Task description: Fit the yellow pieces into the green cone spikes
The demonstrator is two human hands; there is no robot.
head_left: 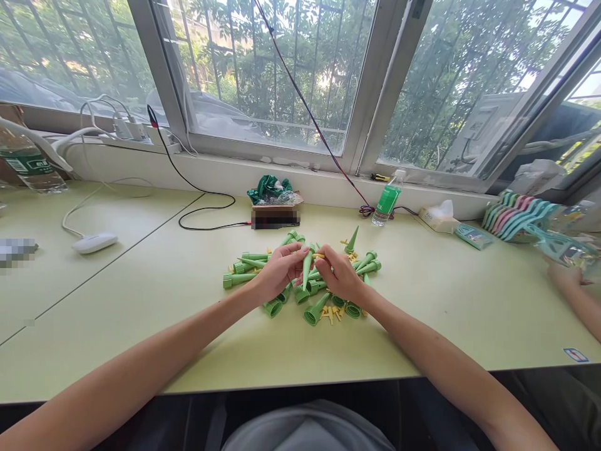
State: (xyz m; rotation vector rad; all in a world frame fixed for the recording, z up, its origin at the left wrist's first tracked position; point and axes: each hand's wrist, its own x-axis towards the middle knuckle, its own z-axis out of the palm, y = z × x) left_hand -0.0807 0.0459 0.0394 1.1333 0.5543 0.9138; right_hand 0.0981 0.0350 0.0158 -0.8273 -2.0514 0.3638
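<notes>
My left hand (pixel 280 269) is closed on a green plastic watering spike (pixel 307 270), its pointed end aimed down. Close to the top of that spike, my right hand (pixel 339 270) pinches a small yellow plastic piece (pixel 318 255). Whether the yellow piece touches the spike I cannot tell. Around and beneath both hands lie several more green spikes (pixel 315 311) with wide ribbed threaded caps. Small yellow pieces (pixel 332 313) are scattered among them. One green cone (pixel 352 240) stands point up behind my right hand.
Behind the pile sits a small box (pixel 276 216) with green wrapping and a black cable. A water bottle (pixel 387 199), a tissue box (pixel 438 217) and pastel hangers (pixel 519 216) stand to the right. Another person's hand (pixel 566 275) is at the far right. A white mouse (pixel 95 242) lies left.
</notes>
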